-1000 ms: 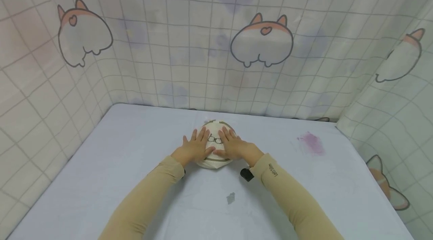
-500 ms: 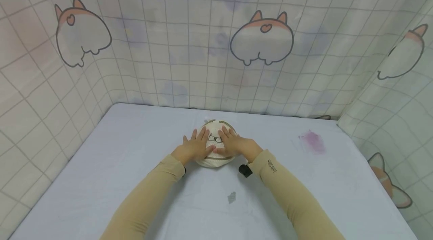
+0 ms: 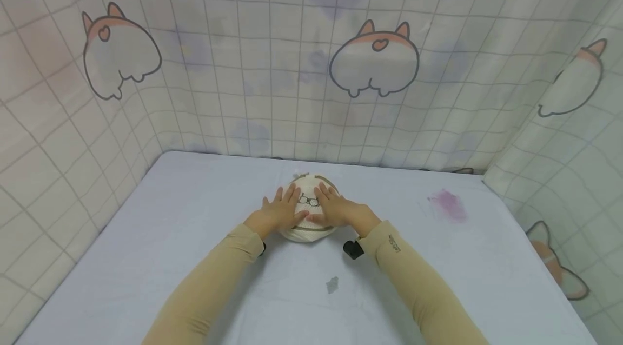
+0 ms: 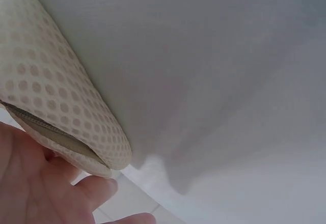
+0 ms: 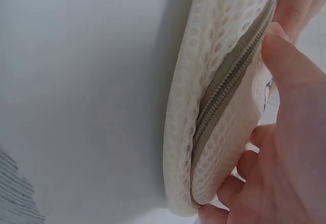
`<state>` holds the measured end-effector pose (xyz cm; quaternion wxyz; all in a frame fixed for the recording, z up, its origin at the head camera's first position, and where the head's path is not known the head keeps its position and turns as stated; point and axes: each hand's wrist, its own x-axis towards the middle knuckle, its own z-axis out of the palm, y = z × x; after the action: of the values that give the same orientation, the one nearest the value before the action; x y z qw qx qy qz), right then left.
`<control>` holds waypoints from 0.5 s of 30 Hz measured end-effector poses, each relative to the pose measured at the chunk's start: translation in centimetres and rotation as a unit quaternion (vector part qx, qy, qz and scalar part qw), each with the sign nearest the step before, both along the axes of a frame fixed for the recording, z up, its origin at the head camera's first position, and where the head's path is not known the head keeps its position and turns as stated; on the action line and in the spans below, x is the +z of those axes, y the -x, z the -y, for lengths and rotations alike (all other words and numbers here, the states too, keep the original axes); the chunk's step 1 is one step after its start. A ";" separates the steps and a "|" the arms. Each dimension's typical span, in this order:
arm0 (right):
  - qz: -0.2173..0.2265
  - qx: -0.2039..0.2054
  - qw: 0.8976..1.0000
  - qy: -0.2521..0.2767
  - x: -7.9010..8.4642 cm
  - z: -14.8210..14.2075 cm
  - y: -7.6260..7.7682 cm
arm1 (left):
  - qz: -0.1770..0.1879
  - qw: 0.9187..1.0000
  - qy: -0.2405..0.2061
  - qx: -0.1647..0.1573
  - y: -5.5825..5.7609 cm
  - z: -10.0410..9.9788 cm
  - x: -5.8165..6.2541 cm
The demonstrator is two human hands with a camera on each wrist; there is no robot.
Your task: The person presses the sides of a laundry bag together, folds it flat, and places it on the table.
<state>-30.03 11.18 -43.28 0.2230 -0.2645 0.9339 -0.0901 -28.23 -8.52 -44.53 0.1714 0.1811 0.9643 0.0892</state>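
A rounded cream mesh laundry bag (image 3: pixel 309 234) with a brown-edged zipper and a glasses print lies on the table toward its far side. My left hand (image 3: pixel 279 212) rests on the left of its top, fingers spread and mostly straight. On the right of the top lies my right hand (image 3: pixel 338 211), its thumb pointing toward the left thumb. The right wrist view shows the closed zipper (image 5: pixel 232 84) running along the bag's side, beneath the thumb. In the left wrist view, the bag's honeycomb mesh (image 4: pixel 56 76) bulges beside the fingers. Whatever the bag contains is hidden.
A white cloth covers the table (image 3: pixel 194 204), which has a pink stain (image 3: pixel 449 205) on the right and a grey patch (image 3: pixel 332 284) nearer me. Grid-patterned curtains (image 3: pixel 272 64) with cartoon corgis hang behind and at both sides.
Both hands stay on the bag in nearly the same place. The head view shifts only slightly.
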 end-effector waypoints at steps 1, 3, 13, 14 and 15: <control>0.003 -0.001 1.000 0.015 0.1 -0.2 0.0 | -0.001 1.000 -0.001 -0.001 0.1 0.1 0.0; 0.008 0.000 0.999 0.043 0.3 -0.7 0.1 | -0.006 1.000 -0.002 -0.006 0.4 0.3 0.1; -0.001 -0.012 0.990 0.137 1.0 -2.3 0.1 | -0.042 0.998 -0.038 -0.030 1.0 1.2 0.1; -0.003 -0.019 0.989 0.145 1.0 -2.5 -0.1 | -0.043 0.998 -0.039 -0.037 1.0 1.3 -0.1; -0.003 -0.025 0.988 0.153 0.9 -2.7 -0.3 | -0.041 0.997 -0.042 -0.043 0.9 1.3 -0.1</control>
<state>-29.73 13.92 -42.42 0.1744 -0.2728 0.9161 -0.2367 -29.17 -9.84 -44.67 0.1275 0.2327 0.9573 0.1147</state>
